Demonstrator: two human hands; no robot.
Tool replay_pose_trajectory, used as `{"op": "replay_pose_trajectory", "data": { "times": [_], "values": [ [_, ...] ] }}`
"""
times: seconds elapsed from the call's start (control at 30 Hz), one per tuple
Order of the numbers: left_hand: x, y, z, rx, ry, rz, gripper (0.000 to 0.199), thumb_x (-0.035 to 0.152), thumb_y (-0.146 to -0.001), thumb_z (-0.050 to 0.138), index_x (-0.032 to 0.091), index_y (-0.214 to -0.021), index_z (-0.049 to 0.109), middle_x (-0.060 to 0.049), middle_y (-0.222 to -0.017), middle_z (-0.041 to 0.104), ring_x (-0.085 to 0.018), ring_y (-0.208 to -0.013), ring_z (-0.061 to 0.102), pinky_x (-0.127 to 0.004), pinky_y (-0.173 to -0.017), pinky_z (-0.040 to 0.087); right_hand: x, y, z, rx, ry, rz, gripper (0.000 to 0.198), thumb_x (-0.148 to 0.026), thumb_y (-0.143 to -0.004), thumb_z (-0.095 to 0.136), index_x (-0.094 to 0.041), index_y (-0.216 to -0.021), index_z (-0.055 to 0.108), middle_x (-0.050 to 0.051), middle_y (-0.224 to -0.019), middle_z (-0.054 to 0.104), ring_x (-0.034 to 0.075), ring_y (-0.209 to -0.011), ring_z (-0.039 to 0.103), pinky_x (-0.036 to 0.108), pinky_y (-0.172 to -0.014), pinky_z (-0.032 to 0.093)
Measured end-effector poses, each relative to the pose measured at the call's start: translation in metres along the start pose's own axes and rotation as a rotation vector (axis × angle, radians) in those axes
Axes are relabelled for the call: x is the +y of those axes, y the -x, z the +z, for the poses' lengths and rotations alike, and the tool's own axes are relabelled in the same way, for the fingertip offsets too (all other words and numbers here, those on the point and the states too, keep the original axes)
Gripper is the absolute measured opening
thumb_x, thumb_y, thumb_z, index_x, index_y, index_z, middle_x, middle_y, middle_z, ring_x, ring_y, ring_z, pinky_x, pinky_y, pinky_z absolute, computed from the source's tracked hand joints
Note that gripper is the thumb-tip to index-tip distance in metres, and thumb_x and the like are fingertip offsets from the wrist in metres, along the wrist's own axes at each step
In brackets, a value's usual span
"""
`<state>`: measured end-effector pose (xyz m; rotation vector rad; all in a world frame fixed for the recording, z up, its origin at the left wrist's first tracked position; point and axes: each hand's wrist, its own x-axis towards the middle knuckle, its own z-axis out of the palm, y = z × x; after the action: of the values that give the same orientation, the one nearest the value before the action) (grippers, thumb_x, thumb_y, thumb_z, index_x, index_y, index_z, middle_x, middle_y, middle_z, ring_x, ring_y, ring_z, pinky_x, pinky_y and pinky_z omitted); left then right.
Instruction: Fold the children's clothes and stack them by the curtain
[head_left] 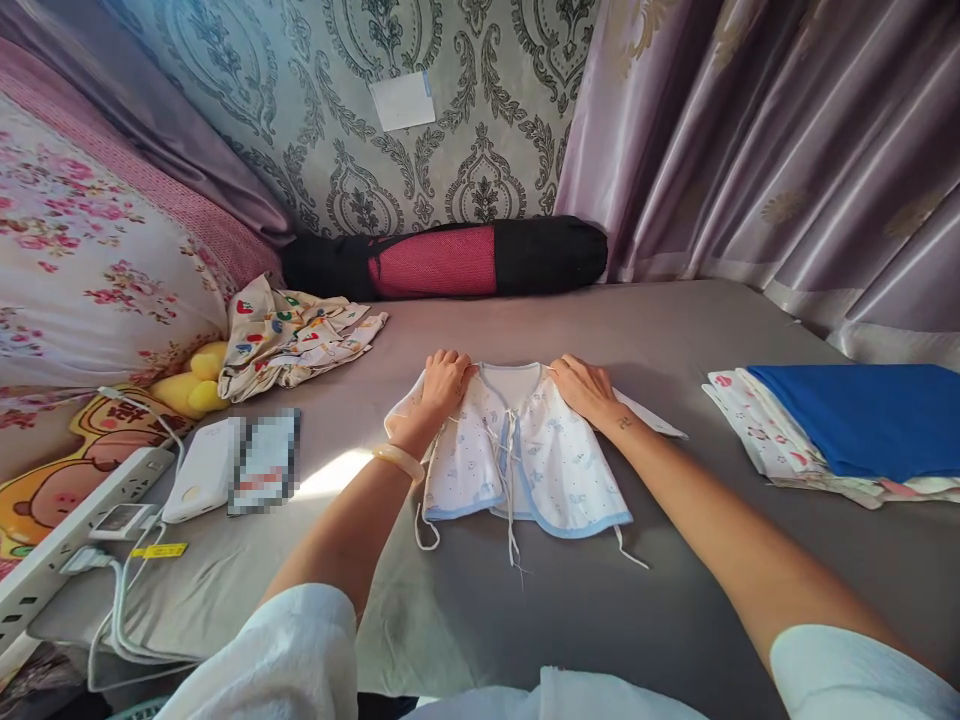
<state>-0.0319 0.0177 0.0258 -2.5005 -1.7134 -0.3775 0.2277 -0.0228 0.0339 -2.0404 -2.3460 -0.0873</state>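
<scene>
Nearest lay the grey sheet (pixel 637 620), with a white power strip (pixel 49 580) at the left edge and a white device (pixel 204 470) behind it. In the middle was the small white shirt (pixel 562 470), flat on the sheet, its blue hem (pixel 577 530) toward the person and its collar away. Thin strings (pixel 512 500) hung down the front, and others stuck out at both lower sides. Farther up, the left hand (pixel 446 385) and the right hand (pixel 583 388) were placed at the two shoulders. The fingers of each were bent together, with almost no gap, and seemed to pinch the cloth beside the neckline – the exact tips I could not tell. For good smoothing, in my judgement, both hands should pull outward equally and softly, so that the collar remains straight; the strings should not be caught under the cloth, because they would make ridges. Folded cloths with a blue one (pixel 862 420) on top lay well apart at right, a crumpled printed cloth (pixel 292 335) at left, and behind everything – a long black-and-red bag (pixel 442 262) against the wall.
</scene>
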Motion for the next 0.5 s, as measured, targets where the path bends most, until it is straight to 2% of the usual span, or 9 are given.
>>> {"op": "replay_pose_trajectory", "data": {
  "times": [0.2,0.3,0.43,0.5],
  "values": [
    [-0.002,-0.021,0.004,0.008,-0.047,0.004,0.036,0.038,-0.102,0.035,0.018,-0.101,0.065,-0.014,-0.104,0.064,-0.029,-0.102,0.052,-0.04,-0.085,0.034,0.002,-0.02,0.0,0.018,0.02,0.005,0.041,-0.032,-0.105,0.023,-0.018,-0.114,0.06,0.014,-0.118,0.063,0.024,-0.107,0.06,0.032,-0.085,0.042],
    [-0.001,-0.025,0.009,-0.032,-0.092,0.006,0.036,0.037,-0.102,0.035,0.017,-0.102,0.065,-0.015,-0.107,0.066,-0.029,-0.104,0.055,-0.04,-0.086,0.035,0.002,-0.023,0.002,0.018,0.012,-0.005,0.039,-0.032,-0.104,0.026,-0.017,-0.112,0.062,0.014,-0.115,0.064,0.025,-0.106,0.061,0.032,-0.083,0.042],
    [-0.007,-0.03,0.008,-0.133,-0.054,-0.099,0.038,0.041,-0.1,0.037,0.015,-0.107,0.064,-0.015,-0.105,0.07,-0.028,-0.1,0.061,-0.041,-0.089,0.037,0.007,-0.024,0.0,0.004,-0.083,0.015,0.035,-0.034,-0.102,0.033,-0.019,-0.113,0.063,0.012,-0.119,0.065,0.025,-0.104,0.063,0.031,-0.081,0.043],
    [-0.018,-0.033,0.0,-0.198,0.0,-0.179,0.04,0.047,-0.097,0.041,0.016,-0.102,0.065,-0.013,-0.1,0.072,-0.028,-0.097,0.063,-0.042,-0.091,0.037,0.016,-0.025,-0.004,-0.034,-0.159,0.043,0.033,-0.037,-0.099,0.038,-0.02,-0.112,0.064,0.012,-0.118,0.067,0.025,-0.103,0.063,0.03,-0.078,0.043]
  ]
}}
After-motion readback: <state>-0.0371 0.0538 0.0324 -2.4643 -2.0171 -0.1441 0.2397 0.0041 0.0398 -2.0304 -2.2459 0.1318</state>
